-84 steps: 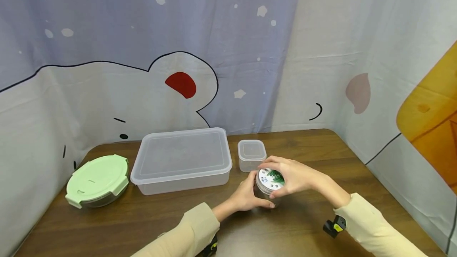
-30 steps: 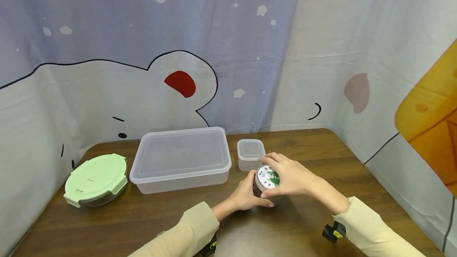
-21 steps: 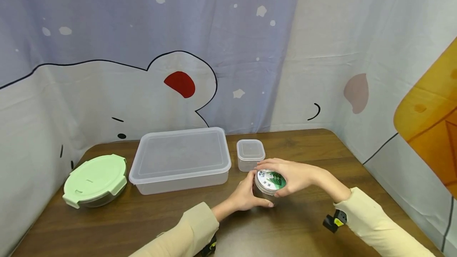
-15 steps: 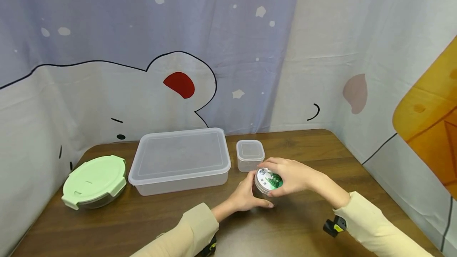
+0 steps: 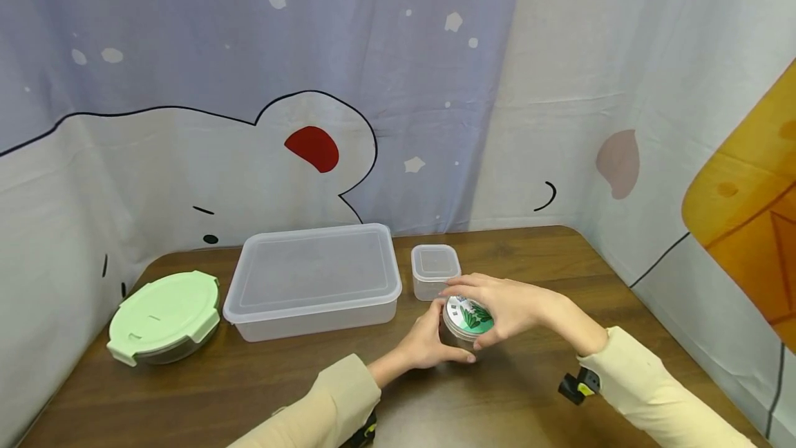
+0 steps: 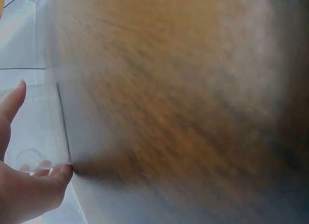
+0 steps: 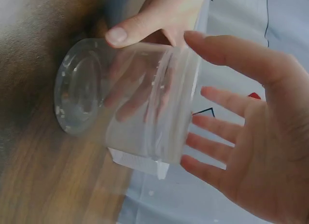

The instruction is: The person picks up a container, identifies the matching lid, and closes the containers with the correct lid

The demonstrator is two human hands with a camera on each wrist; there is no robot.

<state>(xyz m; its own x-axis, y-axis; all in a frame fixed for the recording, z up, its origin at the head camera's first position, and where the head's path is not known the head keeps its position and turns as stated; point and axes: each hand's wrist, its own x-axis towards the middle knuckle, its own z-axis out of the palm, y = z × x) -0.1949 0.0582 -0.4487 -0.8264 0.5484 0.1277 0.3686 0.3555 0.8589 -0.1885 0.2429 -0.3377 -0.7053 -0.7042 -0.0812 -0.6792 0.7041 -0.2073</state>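
Observation:
A clear round plastic jar (image 7: pixel 123 137) stands upright on the table, its screw lid (image 5: pixel 461 314) printed white with green leaves. My left hand (image 5: pixel 429 343) grips the jar's body, thumb on the near side; its fingers show through the clear wall in the right wrist view. Over the top, my right hand (image 5: pixel 506 304) holds the lid by its rim with thumb and fingertips spread around it. In the left wrist view, the left hand (image 6: pixel 29 192) wraps the clear jar wall (image 6: pixel 36 122) close to the tabletop. Nothing can be made out inside the jar.
Just behind the jar is a small square lidded container (image 5: pixel 435 265). A large rectangular lidded container (image 5: pixel 314 275) sits to its left, and a round container with a green clip lid (image 5: pixel 164 313) at far left. A printed curtain (image 5: pixel 423 88) hangs behind the wooden table (image 5: pixel 261 386).
My right hand has turned back and forth on the lid. The leaf print has swung from the right side toward the near side. The left hand keeps its grip on the jar.

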